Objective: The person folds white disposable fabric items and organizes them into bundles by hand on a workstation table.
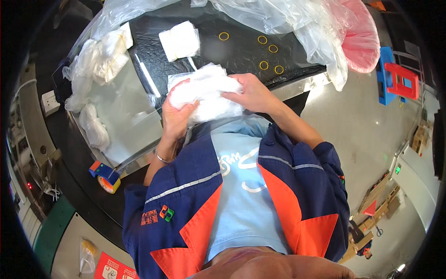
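Close in front of my body, both hands hold a crumpled bundle of thin, whitish translucent plastic bags (209,93). My left hand (177,114) is closed on its left side, the thumb lying over the front. My right hand (253,93) grips the right side between thumb and fingers. Just beyond lies a flat square stack of similar bags (180,41) with a yellow band across it. Several loose yellow rubber bands (264,65) are spread over the black, film-covered tabletop (223,56) to the right. The bundle hides its own underside.
More banded bag bundles (111,58) and a twisted clump (94,126) lie at the left. A tape dispenser (106,176) sits near the left front. Clear plastic sheeting (288,18) and a pink bag (360,35) drape over the far edge. Red and blue stools (402,80) stand on the right.
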### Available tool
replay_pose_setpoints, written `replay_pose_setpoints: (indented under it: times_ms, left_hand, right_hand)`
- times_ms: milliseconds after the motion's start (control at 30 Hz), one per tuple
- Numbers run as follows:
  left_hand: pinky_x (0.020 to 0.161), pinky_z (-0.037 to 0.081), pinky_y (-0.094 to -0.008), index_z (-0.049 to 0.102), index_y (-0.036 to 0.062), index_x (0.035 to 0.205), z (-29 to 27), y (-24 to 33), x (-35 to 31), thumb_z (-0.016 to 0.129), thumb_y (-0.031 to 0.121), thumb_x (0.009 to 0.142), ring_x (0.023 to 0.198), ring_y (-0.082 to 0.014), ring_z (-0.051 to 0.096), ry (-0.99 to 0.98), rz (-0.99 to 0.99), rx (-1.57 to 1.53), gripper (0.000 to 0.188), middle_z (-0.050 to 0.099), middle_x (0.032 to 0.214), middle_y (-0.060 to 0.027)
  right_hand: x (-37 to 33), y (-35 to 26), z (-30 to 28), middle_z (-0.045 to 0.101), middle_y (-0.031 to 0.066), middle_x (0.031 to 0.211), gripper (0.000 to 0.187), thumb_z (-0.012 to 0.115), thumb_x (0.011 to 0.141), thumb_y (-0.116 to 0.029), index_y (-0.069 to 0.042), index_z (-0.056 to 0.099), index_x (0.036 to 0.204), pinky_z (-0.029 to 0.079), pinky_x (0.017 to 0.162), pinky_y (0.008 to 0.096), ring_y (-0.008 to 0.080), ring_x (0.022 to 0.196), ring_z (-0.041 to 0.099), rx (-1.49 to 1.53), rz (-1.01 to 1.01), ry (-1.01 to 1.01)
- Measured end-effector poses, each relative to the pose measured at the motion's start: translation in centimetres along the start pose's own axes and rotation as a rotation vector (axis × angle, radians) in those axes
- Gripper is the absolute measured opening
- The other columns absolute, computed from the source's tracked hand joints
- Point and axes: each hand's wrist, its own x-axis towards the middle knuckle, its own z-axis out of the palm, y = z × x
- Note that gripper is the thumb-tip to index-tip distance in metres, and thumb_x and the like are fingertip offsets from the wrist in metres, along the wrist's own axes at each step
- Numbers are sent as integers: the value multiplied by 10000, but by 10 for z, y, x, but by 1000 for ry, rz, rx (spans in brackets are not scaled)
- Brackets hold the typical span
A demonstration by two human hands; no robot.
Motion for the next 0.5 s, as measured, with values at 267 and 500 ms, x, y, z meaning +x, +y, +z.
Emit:
replay_pose_setpoints:
  times_ms: [267,500]
  left_hand:
    - [954,477,-349,395,-12,1355,-36,-11,17,722,-51,733,1126,-206,545,121,-116,181,703,513,1286,-146]
    - [1107,260,-519,299,-10,1421,-31,36,21,903,360,508,1366,-383,312,29,477,1020,1156,381,1437,-208]
  right_hand:
    - [48,31,20,674,222,817,360,724,730,-259,57,666,892,506,677,384,292,739,670,-243,152,50]
    - [52,29,22,669,243,850,360,707,717,-275,39,671,889,518,721,400,345,801,673,-252,213,34]
